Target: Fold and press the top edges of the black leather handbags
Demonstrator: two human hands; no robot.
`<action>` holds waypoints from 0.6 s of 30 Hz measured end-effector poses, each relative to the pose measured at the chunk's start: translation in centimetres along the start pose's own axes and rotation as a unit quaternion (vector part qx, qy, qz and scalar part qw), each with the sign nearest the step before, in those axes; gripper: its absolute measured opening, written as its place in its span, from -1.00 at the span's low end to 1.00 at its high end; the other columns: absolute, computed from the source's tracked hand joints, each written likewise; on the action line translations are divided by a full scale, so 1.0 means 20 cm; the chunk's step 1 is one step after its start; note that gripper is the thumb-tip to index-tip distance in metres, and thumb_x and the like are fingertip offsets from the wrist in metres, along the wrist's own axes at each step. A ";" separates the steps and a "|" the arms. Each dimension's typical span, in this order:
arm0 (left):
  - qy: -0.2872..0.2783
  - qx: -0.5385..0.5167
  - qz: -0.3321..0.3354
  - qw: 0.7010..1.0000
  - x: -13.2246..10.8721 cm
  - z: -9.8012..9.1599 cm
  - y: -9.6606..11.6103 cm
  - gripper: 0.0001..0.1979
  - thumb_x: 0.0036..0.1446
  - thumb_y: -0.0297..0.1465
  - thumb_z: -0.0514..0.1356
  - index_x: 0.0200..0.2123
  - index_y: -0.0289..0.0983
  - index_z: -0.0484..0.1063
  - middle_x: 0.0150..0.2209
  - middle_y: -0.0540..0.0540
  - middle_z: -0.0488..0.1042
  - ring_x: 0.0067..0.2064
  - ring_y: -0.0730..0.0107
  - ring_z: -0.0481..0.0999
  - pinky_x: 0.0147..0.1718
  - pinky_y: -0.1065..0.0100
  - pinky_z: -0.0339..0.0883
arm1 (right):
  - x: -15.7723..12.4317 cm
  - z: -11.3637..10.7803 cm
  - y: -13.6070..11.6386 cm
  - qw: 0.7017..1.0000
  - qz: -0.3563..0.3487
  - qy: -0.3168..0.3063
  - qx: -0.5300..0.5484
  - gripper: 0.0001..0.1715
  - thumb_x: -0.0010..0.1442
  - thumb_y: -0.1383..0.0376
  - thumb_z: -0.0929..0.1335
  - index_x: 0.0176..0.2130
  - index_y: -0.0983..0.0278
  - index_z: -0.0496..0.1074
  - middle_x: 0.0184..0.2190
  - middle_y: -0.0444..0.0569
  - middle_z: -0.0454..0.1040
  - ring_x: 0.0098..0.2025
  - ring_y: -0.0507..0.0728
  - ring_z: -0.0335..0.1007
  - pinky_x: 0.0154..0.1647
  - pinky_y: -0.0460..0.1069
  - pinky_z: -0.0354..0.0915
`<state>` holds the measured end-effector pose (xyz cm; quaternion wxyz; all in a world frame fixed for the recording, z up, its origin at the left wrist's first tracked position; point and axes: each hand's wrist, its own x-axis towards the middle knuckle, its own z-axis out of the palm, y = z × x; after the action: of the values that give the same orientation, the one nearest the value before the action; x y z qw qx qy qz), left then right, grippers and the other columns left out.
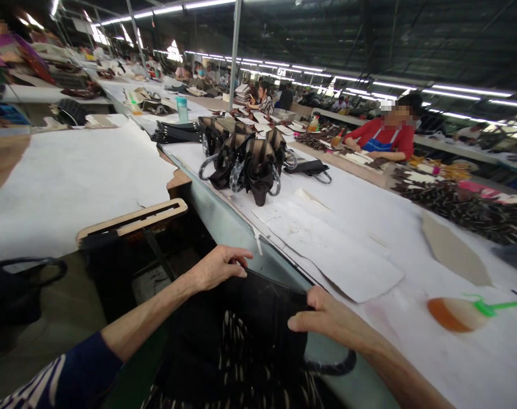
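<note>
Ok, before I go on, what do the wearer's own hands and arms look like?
The left hand and right hand are bare, with no glove, watch or bracelet showing. The left sleeve is navy blue near its end, pale-striped farther up, and stops on the forearm. The right arm shows no sleeve within the picture.

Inscriptions, labels, brands, numerals, signs: none legible. No marking can be read on the soft black bag with dark looped handle (pixel 269 304), the turquoise cylindrical bottle (pixel 182 111), or the translucent, green-nozzled plastic bottle of orange liquid (pixel 454 314).
</note>
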<state>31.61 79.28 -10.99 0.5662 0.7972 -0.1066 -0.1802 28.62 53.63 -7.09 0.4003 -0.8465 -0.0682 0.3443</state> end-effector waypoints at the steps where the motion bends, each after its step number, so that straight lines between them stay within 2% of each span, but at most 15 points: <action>1: -0.025 0.014 -0.014 0.999 0.00 -0.01 0.02 -0.77 -0.11 -0.42 0.17 -0.30 -0.31 0.47 -0.41 0.01 0.49 -0.38 0.41 0.41 -0.35 0.46 0.24 | 0.00 0.00 0.00 1.000 -0.008 -0.005 -0.001 -0.66 -0.08 0.19 0.36 -0.62 0.27 0.12 -0.65 -0.24 0.02 -0.56 -0.04 -0.12 -0.60 -0.10 -0.16; 3: -0.061 0.032 -0.036 0.997 0.00 -0.01 0.05 -0.81 -0.08 -0.40 0.13 -0.39 -0.33 0.51 -0.46 0.00 0.49 -0.41 0.41 0.40 -0.40 0.48 0.23 | 0.02 -0.01 0.01 0.999 -0.040 -0.030 -0.014 -0.62 -0.04 0.17 0.34 -0.63 0.27 0.08 -0.65 -0.24 -0.04 -0.57 -0.05 -0.16 -0.60 -0.09 -0.19; 5: -0.060 0.042 -0.040 0.996 -0.01 -0.01 0.08 -0.82 -0.09 -0.40 0.13 -0.44 -0.34 0.51 -0.52 0.01 0.47 -0.44 0.42 0.39 -0.45 0.49 0.20 | 0.03 -0.01 0.02 0.995 -0.080 -0.039 -0.041 -0.61 0.04 0.16 0.28 -0.62 0.26 0.05 -0.64 -0.24 -0.09 -0.57 -0.05 -0.20 -0.59 -0.08 -0.20; 8: -0.037 0.055 -0.033 0.997 -0.01 0.01 0.10 -0.83 -0.11 -0.42 0.13 -0.47 -0.34 0.51 -0.54 0.02 0.46 -0.46 0.43 0.37 -0.47 0.50 0.19 | 0.04 0.00 0.02 0.990 -0.099 0.020 -0.095 -0.60 0.14 0.14 0.21 -0.61 0.26 0.04 -0.64 -0.23 -0.10 -0.57 -0.04 -0.20 -0.59 -0.08 -0.20; 10: -0.037 0.055 -0.035 0.997 -0.02 0.02 0.11 -0.82 -0.11 -0.42 0.12 -0.46 -0.34 0.51 -0.54 0.01 0.46 -0.45 0.43 0.37 -0.46 0.50 0.19 | 0.03 0.00 0.01 0.987 -0.108 0.053 -0.109 -0.59 0.18 0.10 0.17 -0.58 0.27 0.12 -0.64 -0.22 -0.01 -0.56 -0.03 -0.11 -0.58 -0.09 -0.14; 13: -0.048 0.047 -0.042 0.997 -0.02 0.02 0.12 -0.82 -0.12 -0.42 0.12 -0.46 -0.34 0.51 -0.54 0.01 0.46 -0.46 0.43 0.37 -0.48 0.50 0.18 | 0.00 0.00 -0.01 0.985 -0.144 0.048 -0.086 -0.62 0.22 0.11 0.14 -0.45 0.29 0.31 -0.56 -0.19 0.24 -0.49 0.02 0.10 -0.50 -0.10 0.01; 18: -0.057 0.046 -0.057 0.996 -0.02 0.04 0.13 -0.81 -0.14 -0.41 0.12 -0.47 -0.35 0.50 -0.58 0.02 0.41 -0.49 0.45 0.32 -0.51 0.50 0.15 | -0.01 -0.02 0.00 0.988 -0.131 0.055 -0.054 -0.61 0.20 0.12 0.17 -0.39 0.30 0.40 -0.49 -0.15 0.40 -0.41 0.08 0.26 -0.43 -0.08 0.12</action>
<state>30.95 77.96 -8.74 0.5107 0.8156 -0.1017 -0.2523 28.80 53.35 -6.75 0.3984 -0.8683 -0.1752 0.2379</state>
